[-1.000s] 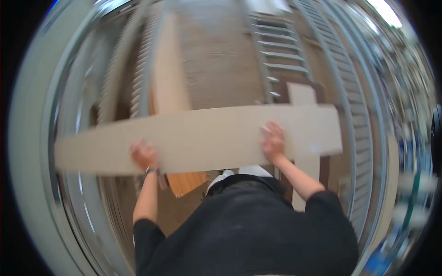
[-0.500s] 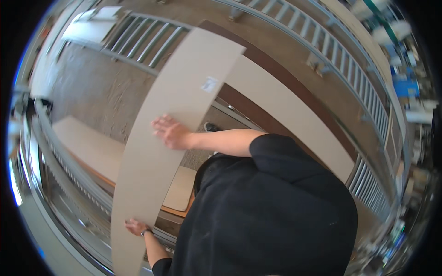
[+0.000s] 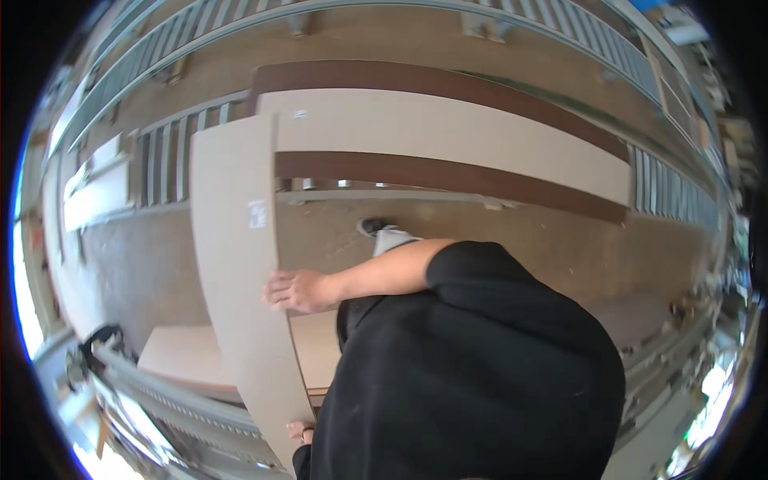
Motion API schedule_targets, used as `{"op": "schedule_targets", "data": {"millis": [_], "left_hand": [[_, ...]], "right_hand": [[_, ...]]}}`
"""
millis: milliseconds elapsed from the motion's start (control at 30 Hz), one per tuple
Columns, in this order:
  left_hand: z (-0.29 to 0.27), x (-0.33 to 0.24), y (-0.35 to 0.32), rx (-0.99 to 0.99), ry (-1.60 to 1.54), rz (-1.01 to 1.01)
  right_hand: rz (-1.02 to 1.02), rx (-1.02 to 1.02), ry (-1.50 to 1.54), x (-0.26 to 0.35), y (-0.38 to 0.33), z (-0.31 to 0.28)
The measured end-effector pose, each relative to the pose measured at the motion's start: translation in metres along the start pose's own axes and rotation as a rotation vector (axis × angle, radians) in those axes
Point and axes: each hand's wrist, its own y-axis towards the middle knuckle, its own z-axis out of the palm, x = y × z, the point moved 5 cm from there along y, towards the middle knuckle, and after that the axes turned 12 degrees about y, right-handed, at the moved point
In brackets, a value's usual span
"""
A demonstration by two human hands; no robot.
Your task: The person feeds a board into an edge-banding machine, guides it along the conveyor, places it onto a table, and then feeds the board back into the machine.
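A long, pale beige board [image 3: 236, 208] with a white label near its far end runs down the left of the view. My right hand [image 3: 300, 290] grips its right edge about midway, fingers over the upper face and thumb hidden. Lower down, my left hand [image 3: 299, 430], with a band on the wrist, holds the same edge and is partly covered by my body. The board's far corner overlaps the left end of a similar beige board [image 3: 448, 132], which lies on a wider dark brown panel [image 3: 352, 76].
The brown panel rests across a roller conveyor [image 3: 180, 156]. Another roller track [image 3: 216, 20] curves along the far side. Pale panels [image 3: 184, 352] lie low at the left, beside a metal rail [image 3: 176, 404]. White pieces [image 3: 100, 180] sit on the conveyor's left end.
My body and view have turned left, so the surroundings swing round. The held board now stands more upright in view, its far end beside the lying board. My right hand has shifted to its edge.
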Motion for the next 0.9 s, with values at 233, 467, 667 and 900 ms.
{"op": "schedule_targets", "data": {"millis": [233,467,667,900], "left_hand": [[0.032,0.002,0.005,-0.029,0.215,-0.639],[0.014,0.034,0.057,0.059,0.081,-1.158],[-0.021,0.062,0.111,-0.097,0.009,-1.074],[-0.018,0.108,0.161,-0.190,-0.093,-1.066]], "right_hand": [[0.001,0.113,0.001,0.032,0.087,0.050],[0.083,0.315,-0.213,0.025,0.161,0.096],[0.237,0.391,-0.398,0.009,0.210,0.159],[0.242,0.493,-0.413,0.002,0.314,0.267]]}}
